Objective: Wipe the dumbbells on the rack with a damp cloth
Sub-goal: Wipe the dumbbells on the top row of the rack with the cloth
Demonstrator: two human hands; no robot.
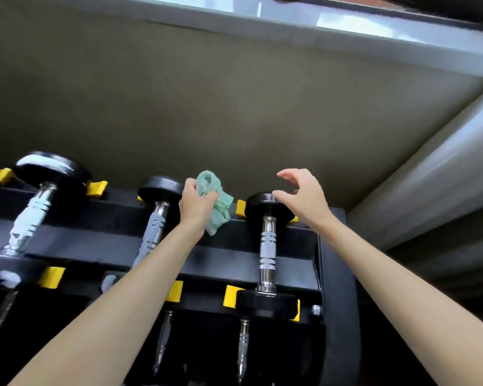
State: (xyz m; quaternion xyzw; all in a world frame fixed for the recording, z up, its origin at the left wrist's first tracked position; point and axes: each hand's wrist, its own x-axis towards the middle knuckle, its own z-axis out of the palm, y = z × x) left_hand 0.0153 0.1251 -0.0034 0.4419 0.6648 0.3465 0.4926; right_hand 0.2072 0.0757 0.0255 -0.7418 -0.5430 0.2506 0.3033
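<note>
A crumpled green cloth [216, 203] is being gripped by the left hand [195, 203] beside the black-and-chrome dumbbell [267, 247]; the right hand [304, 197] is being held spread above it.

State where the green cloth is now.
In the head view, the green cloth is gripped in the left hand, centre frame, between the middle dumbbell and the rightmost dumbbell.

- The left forearm [140, 288] hides the near end of the middle dumbbell [158, 218].
- The left hand [195, 204] covers part of the cloth [219, 203].
- Whether the right hand [304, 199] touches the right dumbbell [267, 246] cannot be told.
- The lower dumbbells [243, 349] are cut off by the bottom edge, dark and blurred.
</note>
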